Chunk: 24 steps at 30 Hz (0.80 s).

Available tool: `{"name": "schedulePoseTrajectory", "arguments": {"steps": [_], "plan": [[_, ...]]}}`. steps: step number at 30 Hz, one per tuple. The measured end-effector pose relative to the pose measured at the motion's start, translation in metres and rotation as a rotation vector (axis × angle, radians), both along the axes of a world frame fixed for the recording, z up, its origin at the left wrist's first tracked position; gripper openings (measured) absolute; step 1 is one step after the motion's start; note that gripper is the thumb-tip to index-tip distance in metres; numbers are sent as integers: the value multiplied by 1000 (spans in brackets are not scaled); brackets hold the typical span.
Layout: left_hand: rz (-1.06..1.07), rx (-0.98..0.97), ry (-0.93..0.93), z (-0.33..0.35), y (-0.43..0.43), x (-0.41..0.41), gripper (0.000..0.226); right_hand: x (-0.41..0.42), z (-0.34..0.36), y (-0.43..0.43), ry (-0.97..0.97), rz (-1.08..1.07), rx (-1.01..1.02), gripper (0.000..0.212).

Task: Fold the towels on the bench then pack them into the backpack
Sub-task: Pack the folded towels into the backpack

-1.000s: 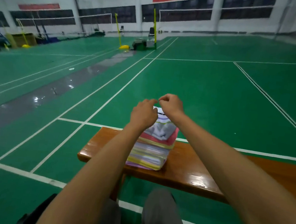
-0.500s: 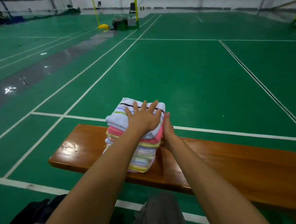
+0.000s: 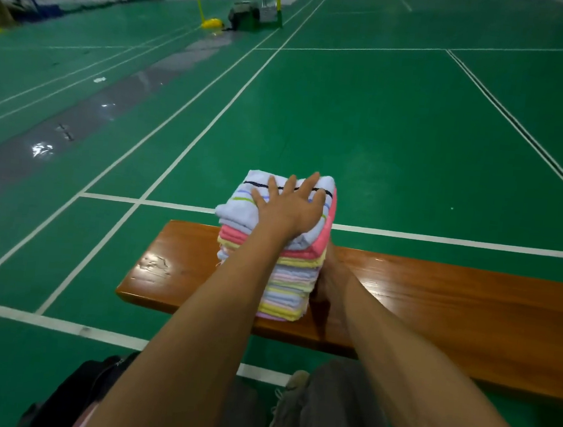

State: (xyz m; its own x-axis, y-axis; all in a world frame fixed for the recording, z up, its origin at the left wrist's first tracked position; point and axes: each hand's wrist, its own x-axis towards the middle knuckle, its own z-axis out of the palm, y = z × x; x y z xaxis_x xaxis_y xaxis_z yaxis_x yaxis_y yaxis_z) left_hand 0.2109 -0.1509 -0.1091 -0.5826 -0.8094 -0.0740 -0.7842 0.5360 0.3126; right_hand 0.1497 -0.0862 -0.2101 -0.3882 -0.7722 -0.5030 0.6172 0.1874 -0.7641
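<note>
The tall stack of folded pastel striped cotton towels (image 3: 287, 279) sits near the left end of the glossy orange-brown wooden bench (image 3: 437, 297), reaching almost to its near and far edges; bare wood runs on to its right. The left hand (image 3: 290, 210) lies flat on the top towel, fingers spread and straight. The right hand (image 3: 330, 280) presses against the stack's right side; its fingers are hidden, so I cannot tell their grip. A black fabric backpack (image 3: 84, 387) lies on the green court floor (image 3: 383, 137) at lower left, its inside unseen.

A single wide-angle view from the person's head looks forward and down along both forearms. The bench (image 3: 437, 297) sits close below, and the green court floor (image 3: 383, 137) stretches far beyond.
</note>
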Motion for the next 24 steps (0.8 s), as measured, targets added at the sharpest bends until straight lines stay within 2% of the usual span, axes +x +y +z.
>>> {"name": "schedulePoseTrajectory", "arguments": {"steps": [3,5,11,13,16,19,24], "plan": [[8,35,17,5,-8,9,55,7,-10,-9,-21,9,-104,63],[31,91,59,11,-20,19,55,12,-18,-15,-28,40,-95,77],[107,145,208,17,-51,52,57,19,-30,-30,-43,51,-41,89],[134,155,264,12,-61,60,63,21,-12,-22,-81,119,-65,85],[155,169,309,3,-72,69,70,20,-26,-18,-205,173,-123,84],[139,165,279,11,-55,75,62,22,-39,-15,-241,161,-85,73],[136,166,287,12,-51,75,54,14,-39,-10,-260,159,-36,69]]}}
